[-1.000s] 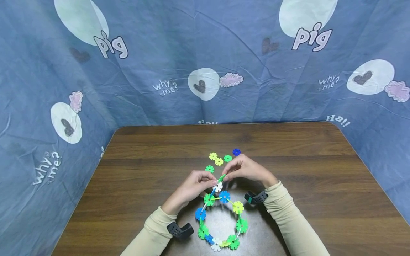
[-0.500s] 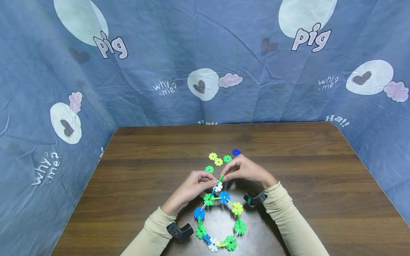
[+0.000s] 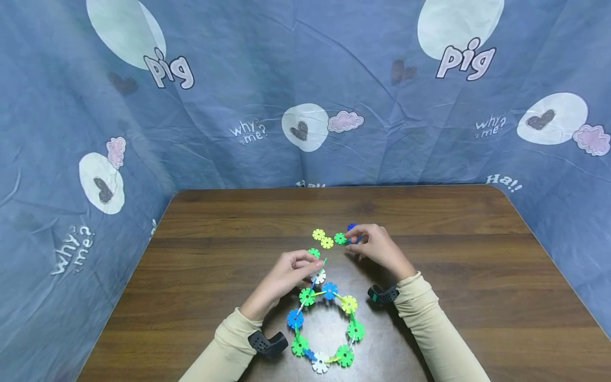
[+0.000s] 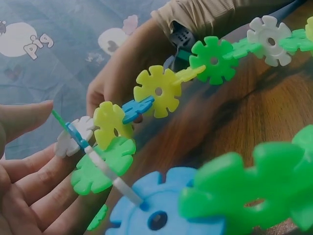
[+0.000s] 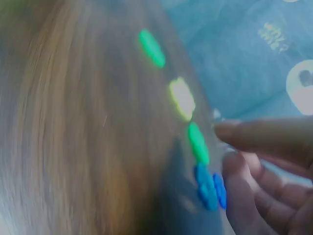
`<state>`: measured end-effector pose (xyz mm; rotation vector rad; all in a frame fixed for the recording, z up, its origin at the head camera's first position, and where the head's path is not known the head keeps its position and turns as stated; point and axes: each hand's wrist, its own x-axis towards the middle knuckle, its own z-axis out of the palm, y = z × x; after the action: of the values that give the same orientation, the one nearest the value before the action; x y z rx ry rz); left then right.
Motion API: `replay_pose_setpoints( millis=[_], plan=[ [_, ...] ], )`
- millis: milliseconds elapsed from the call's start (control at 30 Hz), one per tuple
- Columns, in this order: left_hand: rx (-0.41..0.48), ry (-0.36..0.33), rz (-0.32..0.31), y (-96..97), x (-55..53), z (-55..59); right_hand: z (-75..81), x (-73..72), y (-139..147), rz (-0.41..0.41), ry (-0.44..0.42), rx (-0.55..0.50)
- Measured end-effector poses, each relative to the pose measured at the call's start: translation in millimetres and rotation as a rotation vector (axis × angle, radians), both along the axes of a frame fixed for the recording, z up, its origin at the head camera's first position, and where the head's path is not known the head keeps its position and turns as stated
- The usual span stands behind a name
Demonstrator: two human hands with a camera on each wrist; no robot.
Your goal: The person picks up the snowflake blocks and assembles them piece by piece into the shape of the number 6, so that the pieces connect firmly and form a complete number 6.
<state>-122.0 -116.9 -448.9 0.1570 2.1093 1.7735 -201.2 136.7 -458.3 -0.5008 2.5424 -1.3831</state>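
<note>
In the head view my left hand [image 3: 289, 276] pinches the top end of a chain of plastic snowflake discs. The white disc [image 4: 73, 137] and a thin green disc at that end lie between thumb and fingers. Below, the chain forms a ring of green, blue, yellow and white discs, including a blue disc [image 3: 295, 319]. My right hand [image 3: 377, 246] reaches to the loose discs farther back, thumb and forefinger slightly apart. Its fingertips are right beside a lighter blue disc [image 5: 205, 188] and a dark blue disc [image 5: 220, 191].
Loose discs lie on the wooden table [image 3: 453, 254] beyond the chain: a green disc [image 3: 340, 238], a yellow disc [image 3: 318, 234], another yellow one and a green disc [image 3: 313, 252] by my left fingers. A blue printed curtain [image 3: 382, 148] hangs behind the table.
My right hand has let go of the chain's green end disc and moved back and right to the blue discs. My left hand keeps its pinch; the ring has shifted slightly.
</note>
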Motion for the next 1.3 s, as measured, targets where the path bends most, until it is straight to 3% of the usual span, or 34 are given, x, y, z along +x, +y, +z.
replay_pose_setpoints(
  millis=[100,300,633,1000,1300],
  plan=[
    [-0.01,0.013,-0.005,-0.3,0.2,0.5,-1.8,-1.3,2.5,-0.061,0.047,0.104],
    [-0.033,0.028,-0.002,-0.2,0.6,1.4,-4.5,-3.3,4.8,-0.109,0.129,0.266],
    [-0.046,0.016,-0.024,0.2,1.2,2.6,-7.0,-5.0,4.8,-0.141,0.076,0.241],
    [-0.035,0.051,-0.037,-1.4,1.1,1.6,-5.4,-3.8,6.5,-0.095,-0.043,0.105],
    [-0.051,0.065,-0.017,-1.3,-0.8,-0.8,9.8,1.9,-0.1,0.024,-0.235,-0.291]
  ],
)
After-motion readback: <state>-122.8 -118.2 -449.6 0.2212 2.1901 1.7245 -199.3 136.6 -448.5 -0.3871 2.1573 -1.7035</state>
